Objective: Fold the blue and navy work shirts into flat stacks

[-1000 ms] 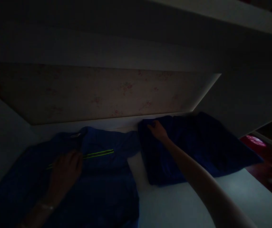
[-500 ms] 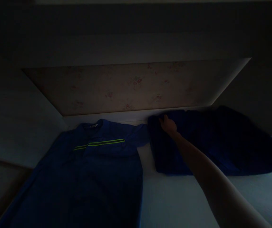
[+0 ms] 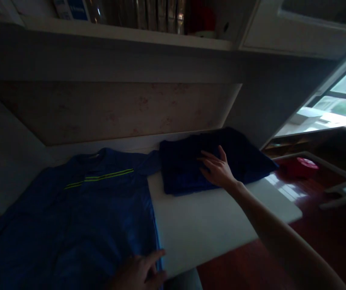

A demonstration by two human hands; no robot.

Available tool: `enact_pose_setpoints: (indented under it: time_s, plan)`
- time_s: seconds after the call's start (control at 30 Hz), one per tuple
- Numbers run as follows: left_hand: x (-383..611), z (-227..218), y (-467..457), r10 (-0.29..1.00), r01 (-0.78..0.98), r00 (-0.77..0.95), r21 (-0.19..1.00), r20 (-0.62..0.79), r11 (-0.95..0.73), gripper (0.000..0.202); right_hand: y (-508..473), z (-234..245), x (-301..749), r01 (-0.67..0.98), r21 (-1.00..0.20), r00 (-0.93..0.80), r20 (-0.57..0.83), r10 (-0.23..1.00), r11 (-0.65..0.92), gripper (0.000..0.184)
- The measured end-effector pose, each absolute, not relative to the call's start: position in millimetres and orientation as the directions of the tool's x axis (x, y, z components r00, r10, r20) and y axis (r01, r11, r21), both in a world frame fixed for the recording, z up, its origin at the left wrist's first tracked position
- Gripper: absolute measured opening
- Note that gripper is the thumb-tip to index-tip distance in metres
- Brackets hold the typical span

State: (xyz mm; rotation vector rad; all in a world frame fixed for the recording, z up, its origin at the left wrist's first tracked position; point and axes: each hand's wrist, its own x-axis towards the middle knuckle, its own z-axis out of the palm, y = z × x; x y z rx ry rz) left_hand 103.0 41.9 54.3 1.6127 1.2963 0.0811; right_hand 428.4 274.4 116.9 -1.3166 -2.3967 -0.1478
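A blue jacket (image 3: 79, 217) with a yellow-green stripe across the chest lies spread flat on the left of a white desk top (image 3: 209, 225). A folded dark blue garment (image 3: 185, 165) lies at the back right of the desk. My right hand (image 3: 217, 169) rests flat on that folded garment, fingers stretched out and apart. My left hand (image 3: 141, 274) lies at the bottom edge of the view on the jacket's lower right hem, fingers partly extended and holding nothing.
A pale panel (image 3: 115, 108) rises behind the desk, with a shelf (image 3: 124, 34) of books above it. To the right are a window (image 3: 342, 96), a dark red floor (image 3: 312, 225) and a red round object (image 3: 300, 165). The scene is dim.
The view has swung up and right, showing the shelf and window. My right hand slid from the folded garment's back left corner to its middle. My left hand came back into view at the jacket's hem.
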Motion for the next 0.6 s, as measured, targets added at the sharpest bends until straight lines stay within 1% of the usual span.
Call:
enact_pose_setpoints:
  time_s: [0.03, 0.1, 0.23, 0.3, 0.37, 0.43, 0.47, 0.53, 0.6]
  plan:
    - [111.1, 64.2, 47.8, 0.805, 0.68, 0.363, 0.724, -0.469, 0.115, 0.056, 256.8, 117.0, 435.5, 0.81, -0.121, -0.504, 0.357, 0.787, 0.573, 0.018]
    - [125.3, 78.7, 59.3, 0.884, 0.615, 0.278, 0.777, -0.375, 0.136, 0.057, 218.7, 114.1, 446.3, 0.781, -0.149, -0.54, 0.326, 0.776, 0.607, 0.02]
    - [147.4, 83.4, 80.7, 0.953, 0.427, 0.167, 0.89, -0.253, 0.161, 0.06, 133.8, 104.2, 450.6, 0.684, -0.12, -0.652, 0.34, 0.677, 0.719, 0.02]
    - [158.2, 80.3, 91.7, 0.975, 0.361, 0.094, 0.92, -0.202, 0.156, 0.058, 97.5, 99.3, 446.0, 0.619, -0.164, -0.712, 0.297, 0.637, 0.768, 0.016]
    - [170.4, 78.4, 102.9, 0.986, 0.319, 0.066, 0.939, -0.153, 0.124, 0.052, 72.5, 93.1, 439.9, 0.567, -0.265, -0.751, 0.222, 0.622, 0.78, 0.015]
    - [183.2, 77.9, 114.3, 0.992, 0.323, 0.074, 0.944, -0.105, 0.075, 0.046, 59.9, 85.2, 434.2, 0.505, -0.391, -0.802, 0.116, 0.586, 0.769, 0.024]
    - [189.3, 77.5, 120.1, 0.994, 0.351, 0.084, 0.935, -0.077, 0.043, 0.043, 57.5, 81.0, 431.8, 0.462, -0.462, -0.838, 0.054, 0.543, 0.757, 0.029]
    - [199.6, 74.7, 132.7, 0.996, 0.445, 0.094, 0.894, 0.0, -0.042, 0.038, 58.4, 74.8, 427.9, 0.37, -0.593, -0.907, -0.062, 0.417, 0.715, 0.033]
    - [206.7, 68.4, 146.7, 0.988, 0.556, 0.112, 0.818, 0.102, -0.148, 0.033, 65.8, 74.7, 425.6, 0.267, -0.685, -0.96, -0.131, 0.246, 0.678, 0.035]
